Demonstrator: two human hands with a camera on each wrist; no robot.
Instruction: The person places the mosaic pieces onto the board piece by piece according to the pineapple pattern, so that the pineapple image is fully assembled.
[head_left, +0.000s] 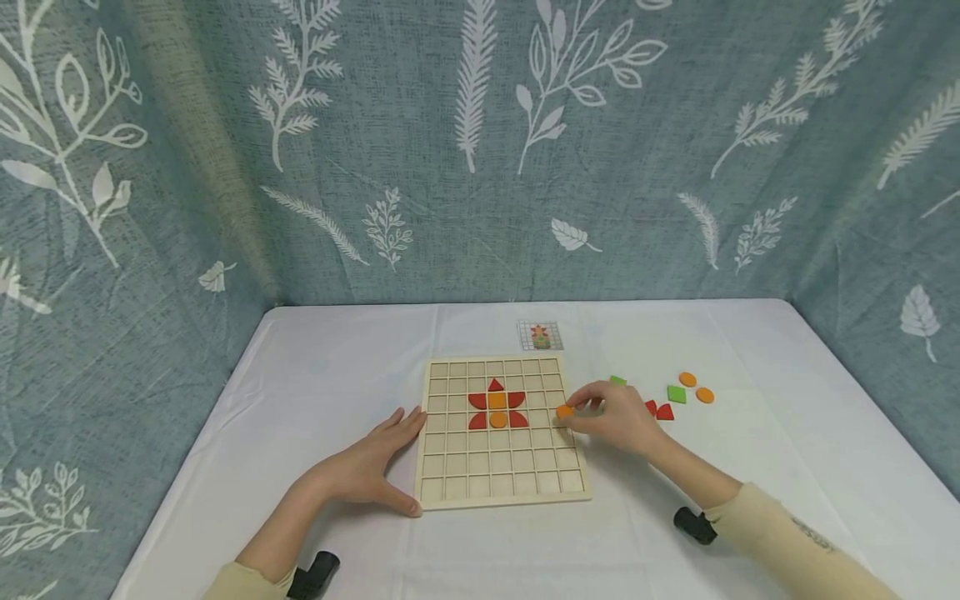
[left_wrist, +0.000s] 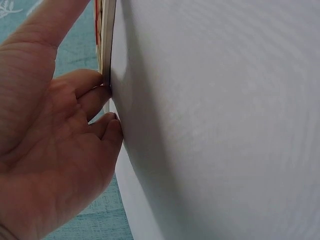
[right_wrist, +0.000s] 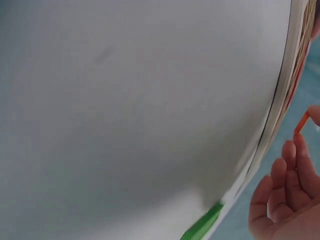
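Note:
A wooden grid board (head_left: 502, 483) lies on the white table, with a figure of flat pieces in its upper middle. The figure has an orange square (head_left: 497, 400), an orange disc (head_left: 498, 419), a red triangle (head_left: 496, 385) on top and red rounded pieces at the sides. My left hand (head_left: 367, 467) rests along the board's left edge, thumb spread toward the near corner. Between thumb and fingertip, my right hand (head_left: 615, 421) pinches another orange disc (head_left: 564, 412) over the board's right edge. The right wrist view shows this disc (right_wrist: 302, 123) edge-on.
Behind the board lies a small picture card (head_left: 540, 335) of a similar figure on a grid. To the right are loose orange discs (head_left: 705, 395), a green square (head_left: 677, 394), red pieces (head_left: 664, 412) and a green piece (head_left: 617, 380) partly behind the right hand.

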